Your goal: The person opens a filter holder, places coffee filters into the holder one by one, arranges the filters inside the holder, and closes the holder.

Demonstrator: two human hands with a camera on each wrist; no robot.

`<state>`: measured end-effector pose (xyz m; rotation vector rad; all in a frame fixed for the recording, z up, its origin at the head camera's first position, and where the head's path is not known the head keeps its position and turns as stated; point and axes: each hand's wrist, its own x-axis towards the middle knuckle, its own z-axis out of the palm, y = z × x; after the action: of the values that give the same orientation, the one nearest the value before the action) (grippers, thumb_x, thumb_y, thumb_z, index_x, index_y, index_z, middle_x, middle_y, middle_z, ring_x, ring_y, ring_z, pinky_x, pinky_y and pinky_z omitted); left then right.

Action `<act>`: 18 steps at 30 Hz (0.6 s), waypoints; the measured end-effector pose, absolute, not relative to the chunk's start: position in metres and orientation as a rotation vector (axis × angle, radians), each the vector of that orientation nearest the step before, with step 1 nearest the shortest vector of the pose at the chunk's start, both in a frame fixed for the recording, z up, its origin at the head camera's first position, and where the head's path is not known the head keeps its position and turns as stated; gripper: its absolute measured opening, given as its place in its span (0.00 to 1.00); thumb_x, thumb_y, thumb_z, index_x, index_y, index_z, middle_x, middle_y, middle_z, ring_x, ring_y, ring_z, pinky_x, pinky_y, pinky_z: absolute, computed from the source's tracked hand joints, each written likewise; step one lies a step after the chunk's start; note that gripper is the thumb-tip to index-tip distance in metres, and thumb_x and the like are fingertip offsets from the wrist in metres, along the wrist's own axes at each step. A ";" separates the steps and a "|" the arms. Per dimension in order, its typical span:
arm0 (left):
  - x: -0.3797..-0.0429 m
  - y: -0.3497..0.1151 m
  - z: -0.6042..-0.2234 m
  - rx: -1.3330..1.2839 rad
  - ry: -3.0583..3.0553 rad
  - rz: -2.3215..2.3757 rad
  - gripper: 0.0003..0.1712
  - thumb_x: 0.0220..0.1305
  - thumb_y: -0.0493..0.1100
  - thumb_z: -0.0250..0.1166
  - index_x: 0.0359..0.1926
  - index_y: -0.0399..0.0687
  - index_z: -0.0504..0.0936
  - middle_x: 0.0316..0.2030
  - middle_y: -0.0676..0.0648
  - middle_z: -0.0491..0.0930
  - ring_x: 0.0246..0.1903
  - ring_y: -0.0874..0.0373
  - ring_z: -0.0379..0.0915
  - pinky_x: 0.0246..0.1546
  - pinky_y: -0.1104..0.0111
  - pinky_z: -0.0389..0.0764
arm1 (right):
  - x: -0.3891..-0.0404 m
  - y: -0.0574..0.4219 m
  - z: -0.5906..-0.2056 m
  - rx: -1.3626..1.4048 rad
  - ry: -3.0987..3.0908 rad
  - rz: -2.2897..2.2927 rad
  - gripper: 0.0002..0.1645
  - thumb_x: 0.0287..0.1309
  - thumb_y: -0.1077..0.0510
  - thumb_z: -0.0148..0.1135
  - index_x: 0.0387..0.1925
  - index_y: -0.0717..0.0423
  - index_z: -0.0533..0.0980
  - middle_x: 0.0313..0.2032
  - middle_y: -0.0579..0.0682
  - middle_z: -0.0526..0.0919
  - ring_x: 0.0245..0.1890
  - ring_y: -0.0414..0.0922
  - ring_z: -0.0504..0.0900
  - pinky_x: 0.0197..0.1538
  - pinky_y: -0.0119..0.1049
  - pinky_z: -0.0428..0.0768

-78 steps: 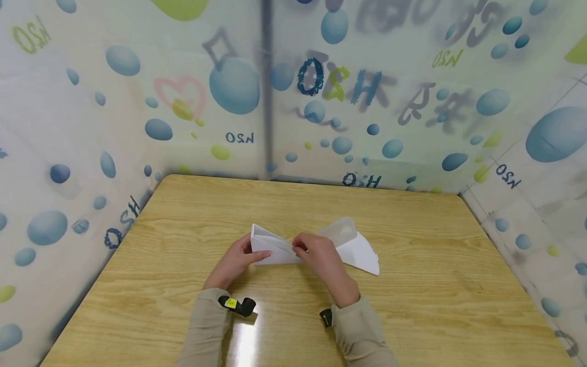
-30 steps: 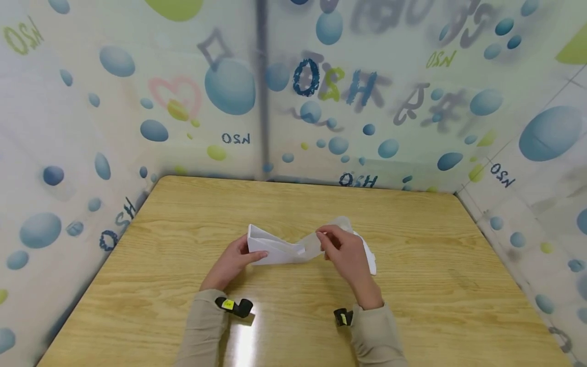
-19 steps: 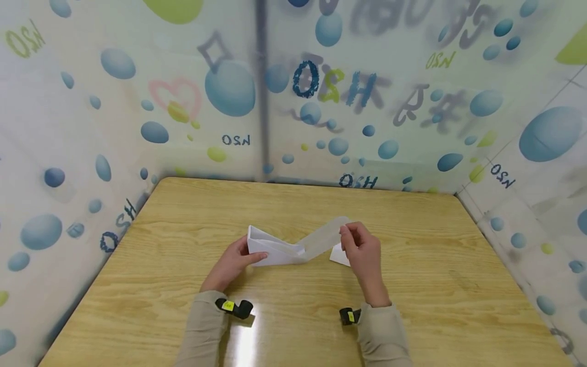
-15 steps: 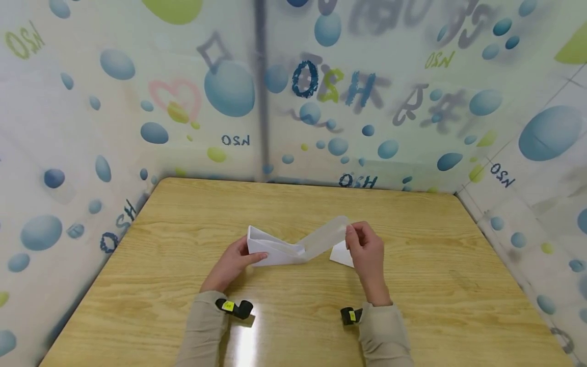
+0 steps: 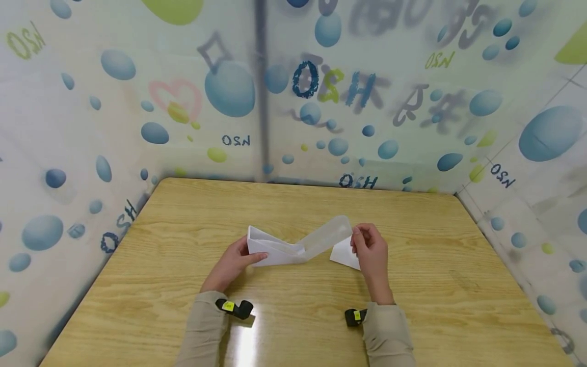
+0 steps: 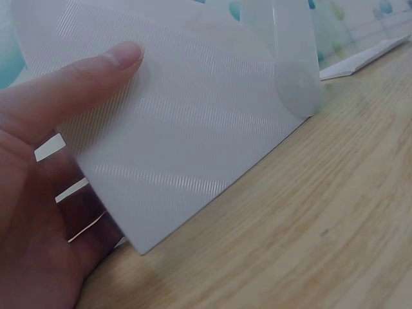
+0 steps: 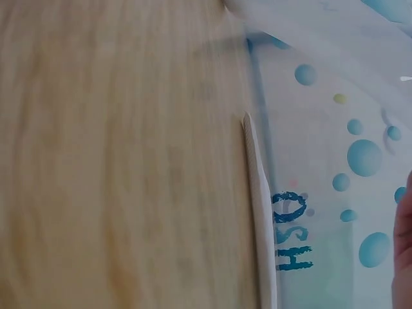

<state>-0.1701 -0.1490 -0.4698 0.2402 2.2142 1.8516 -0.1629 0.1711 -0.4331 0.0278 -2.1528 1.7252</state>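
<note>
Beige cloth is covering both forearms: the left sleeve (image 5: pixel 202 329) and the right sleeve (image 5: pixel 390 334) are lying behind their own hands, nearest the viewer. Just beyond each cuff, on the side facing the other arm, a black wrist camera is sitting, the left camera (image 5: pixel 235 308) and the right camera (image 5: pixel 355 317) each showing a yellow label.

Ahead, the left hand (image 5: pixel 233 260) is gripping the white ribbed holder (image 5: pixel 277 253) by its end. Its thumb is pressing along the ribbed front, and its other fingers are curling behind. Rightward of that thumb, the pocket between the holder's two walls is gaping upward. At the end farthest from the left fingers, a round pivot (image 6: pixel 299 87) is joining on a translucent strip (image 5: pixel 324 239), which is slanting up towards the right fingertips.

The right hand (image 5: pixel 372 252) is bending its fingers inward, tips close together at the strip's far end; whether they are pinching or only touching it, I cannot tell. Just behind those fingers and partly hidden by them, a white piece (image 5: pixel 344 255) is lying on the wooden table (image 5: pixel 435 239).

Well past both hands' fingers, a bubble-patterned wall (image 5: pixel 399 46) is standing.
</note>
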 end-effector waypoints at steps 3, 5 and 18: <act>-0.172 -0.149 -0.475 0.242 2.221 1.860 0.28 0.52 0.53 0.69 0.53 0.52 0.73 0.48 0.47 0.77 0.47 0.55 0.73 0.48 0.64 0.71 | -0.166 0.174 -0.439 -0.019 -2.221 1.669 0.11 0.62 0.51 0.55 0.39 0.54 0.76 0.25 0.51 0.78 0.22 0.45 0.74 0.24 0.29 0.73; -0.172 -0.149 -0.475 0.247 2.224 1.867 0.29 0.51 0.54 0.69 0.53 0.53 0.73 0.47 0.47 0.77 0.47 0.54 0.73 0.48 0.64 0.72 | -0.167 0.175 -0.440 -0.036 -2.267 1.619 0.13 0.62 0.49 0.55 0.41 0.52 0.76 0.28 0.50 0.79 0.25 0.42 0.76 0.27 0.29 0.75; -0.172 -0.149 -0.475 0.275 2.235 1.877 0.27 0.50 0.54 0.69 0.51 0.52 0.74 0.46 0.47 0.79 0.46 0.54 0.74 0.47 0.62 0.72 | -0.170 0.188 -0.440 -0.219 -2.622 1.404 0.22 0.63 0.50 0.54 0.55 0.56 0.71 0.58 0.56 0.70 0.59 0.53 0.66 0.59 0.50 0.65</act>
<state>-0.1719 -0.1489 -0.4754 0.2751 2.2354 1.8772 -0.1702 0.1877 -0.4402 -0.2191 -2.6220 1.4044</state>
